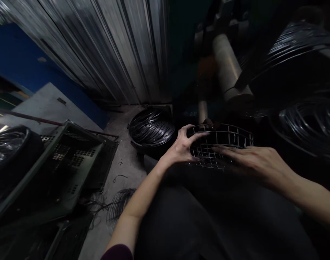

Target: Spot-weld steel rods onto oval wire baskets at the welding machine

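Observation:
A round-ended wire basket of thin metal rods is in front of me, above my dark-covered lap. My left hand grips its left end, thumb below and fingers over the upper rim. My right hand lies along the basket's right front side with the fingers stretched out; it is blurred, and whether it presses on the wires is hard to tell. Just beyond the basket, a pale cylindrical bar of a machine slants down toward it, with a thinner rod beside it.
A tub of dark coiled wire stands on the floor ahead. To the left are a green plastic crate, a black bucket and a loose wire coil. More shiny wire coils are at the right. A corrugated metal wall closes the back.

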A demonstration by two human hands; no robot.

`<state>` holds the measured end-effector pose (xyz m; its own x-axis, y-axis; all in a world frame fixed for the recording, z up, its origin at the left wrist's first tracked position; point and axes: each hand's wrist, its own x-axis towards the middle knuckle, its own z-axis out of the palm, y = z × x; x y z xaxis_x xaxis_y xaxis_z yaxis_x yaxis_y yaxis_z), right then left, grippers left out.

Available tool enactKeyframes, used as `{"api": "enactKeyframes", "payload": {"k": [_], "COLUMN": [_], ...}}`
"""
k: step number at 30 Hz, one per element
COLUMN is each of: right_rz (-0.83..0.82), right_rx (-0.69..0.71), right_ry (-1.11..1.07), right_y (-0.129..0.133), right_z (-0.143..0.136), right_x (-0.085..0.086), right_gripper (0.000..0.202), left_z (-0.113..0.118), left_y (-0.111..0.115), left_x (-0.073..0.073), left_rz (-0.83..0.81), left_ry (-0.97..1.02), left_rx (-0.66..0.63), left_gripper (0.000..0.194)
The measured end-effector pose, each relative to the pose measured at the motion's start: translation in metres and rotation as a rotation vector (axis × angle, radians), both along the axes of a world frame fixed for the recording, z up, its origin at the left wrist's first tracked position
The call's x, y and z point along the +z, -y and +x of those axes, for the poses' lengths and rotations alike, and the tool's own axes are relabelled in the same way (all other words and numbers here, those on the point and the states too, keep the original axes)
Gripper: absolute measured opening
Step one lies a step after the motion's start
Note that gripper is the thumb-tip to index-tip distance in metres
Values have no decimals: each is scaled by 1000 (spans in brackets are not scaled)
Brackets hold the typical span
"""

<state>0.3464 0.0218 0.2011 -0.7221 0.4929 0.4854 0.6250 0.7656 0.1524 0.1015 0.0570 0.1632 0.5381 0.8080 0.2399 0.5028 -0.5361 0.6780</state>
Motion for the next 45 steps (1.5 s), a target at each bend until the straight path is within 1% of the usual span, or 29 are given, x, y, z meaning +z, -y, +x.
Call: {"api": "enactKeyframes", "payload": {"k": [4,7,12,16,20,24,27,30,32,36,39,40,42,44,45], "right_rz": [37,69,38,7,30,19,-2,-46,-92,-175,-227,-235,-249,-257,-262], "right_rx": [10,24,9,-51,-133,-177,-225,-306,-346,-399,-447,-455,-448,-456,-472], "right_ry": [11,12,-16,-16,-65,-97,-176,-284,-360,-469,-499,-505,-503,-476,-448], "right_y": [-10,-13,-11,-8,-17,-30,-29,-26,-31,-56,-69,-68,-53,-30,-18], "right_z": [-1,-4,-3,1,-1,-2,-1,1,2,-3,-8,-7,5,26,39], "right_x": [2,6,7,2,-5,-10,-13,-15,-16,-15,-8,-6,-3,-7,-11], "right_gripper": [33,37,40,43,46,41,39,52,63,81,88,88,82,67,58], "left_z": [1,0,-4,-5,-2,1,2,2,1,1,3,4,6,4,1], "left_y": [-9,-11,-10,-15,-28,-43,-47,-50,-57,-76,-87,-88,-89,-87,-86], "left_x": [1,4,8,9,11,12,11,8,7,9,10,10,10,7,4], "left_rz": [16,10,-11,-26,-44,-23,8,20,9,7,0,-3,-14,-29,-38], "left_ry": [14,5,-19,-3,-6,-32,-22,-5,-2,-11,2,8,21,51,90], "left_rx": [20,21,7,7,33,76,64,53,72,97,90,92,101,88,65], "left_gripper": [93,93,90,90,89,90,90,90,90,86,87,88,88,94,102]}}
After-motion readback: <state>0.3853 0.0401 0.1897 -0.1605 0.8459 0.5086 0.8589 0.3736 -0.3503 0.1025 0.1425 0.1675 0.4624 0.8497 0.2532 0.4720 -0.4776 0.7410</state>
